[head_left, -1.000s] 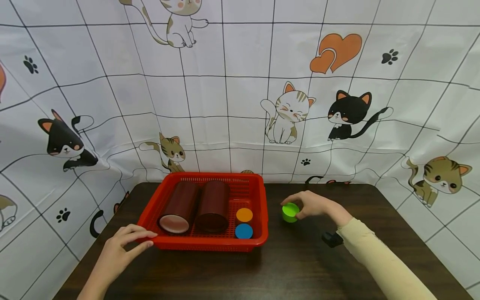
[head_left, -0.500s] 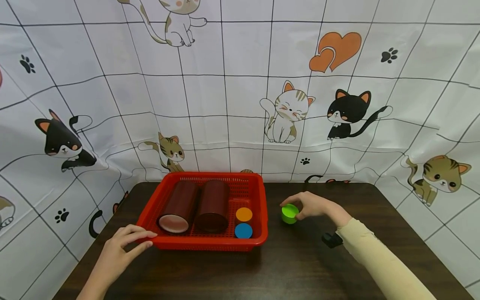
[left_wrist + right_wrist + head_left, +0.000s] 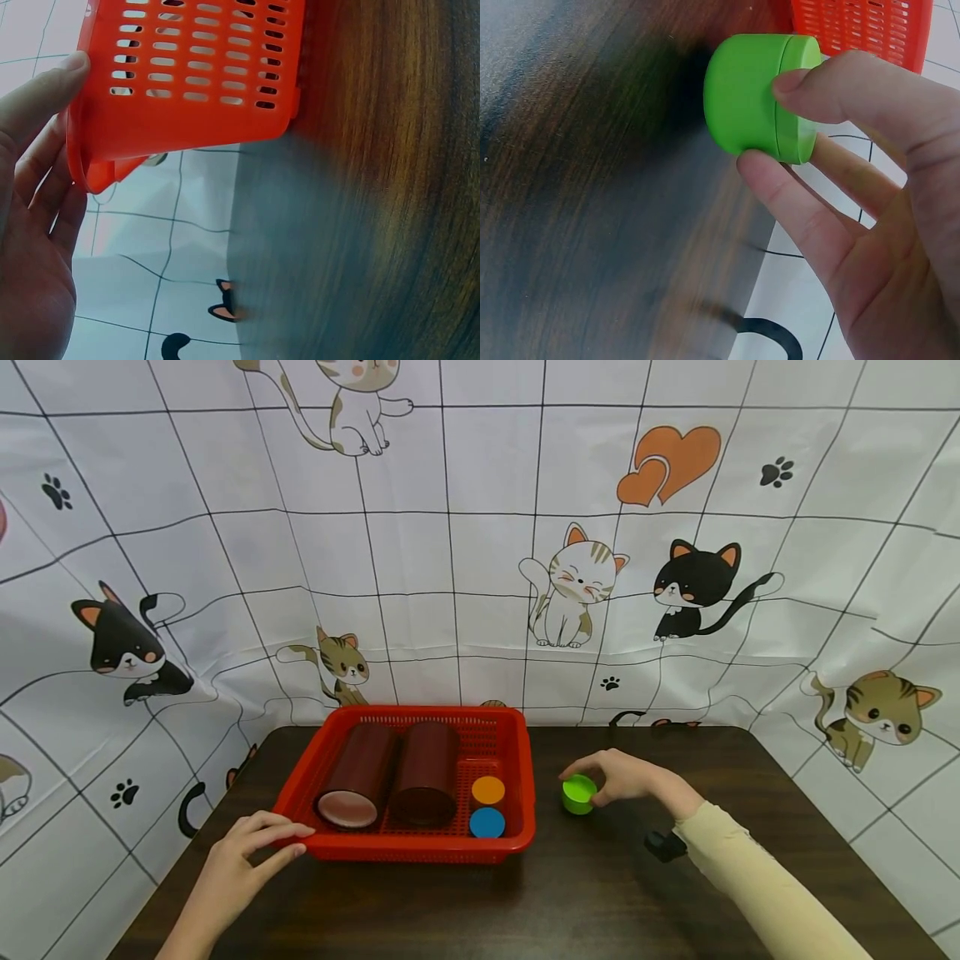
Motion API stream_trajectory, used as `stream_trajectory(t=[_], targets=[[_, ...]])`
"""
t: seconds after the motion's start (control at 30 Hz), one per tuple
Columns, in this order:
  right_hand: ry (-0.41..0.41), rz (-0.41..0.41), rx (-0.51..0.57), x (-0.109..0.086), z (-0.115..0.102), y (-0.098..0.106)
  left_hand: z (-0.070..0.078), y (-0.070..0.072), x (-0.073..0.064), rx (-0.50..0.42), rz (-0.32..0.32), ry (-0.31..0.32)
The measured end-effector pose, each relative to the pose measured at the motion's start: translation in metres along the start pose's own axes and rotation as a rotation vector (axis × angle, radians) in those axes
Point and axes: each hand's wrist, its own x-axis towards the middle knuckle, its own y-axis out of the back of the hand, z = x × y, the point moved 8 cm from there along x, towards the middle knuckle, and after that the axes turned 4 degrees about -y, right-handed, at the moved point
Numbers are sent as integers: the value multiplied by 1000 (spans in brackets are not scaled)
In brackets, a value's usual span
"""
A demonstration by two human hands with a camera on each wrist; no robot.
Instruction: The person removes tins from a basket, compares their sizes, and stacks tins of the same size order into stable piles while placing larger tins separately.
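Note:
My left hand pinches the front left corner of the red plastic basket. In the left wrist view the thumb lies on the outside of the basket wall and the fingers reach behind the rim. Right of the basket, my right hand holds a small green round jar between thumb and fingers. The right wrist view shows a seam between the jar's lid and its body. The thumb presses near that seam, and the jar is close over the table.
Two dark brown cylinders lie side by side in the basket's left and middle. To their right inside it are an orange-topped round piece and a blue-topped one. A cat-patterned sheet hangs behind the dark wooden table.
My right hand and the green jar have come down slightly toward the table and a little nearer. The left hand and the basket stay in place.

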Motion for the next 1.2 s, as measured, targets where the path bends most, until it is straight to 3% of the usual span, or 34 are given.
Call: stream_trajectory(t=[0.77, 1.2], targets=[[38, 0, -24, -3, -1, -6, 0, -1, 0, -13, 21, -15], [12, -48, -4, 0, -1, -4, -1, 0, -2, 3, 15, -8]])
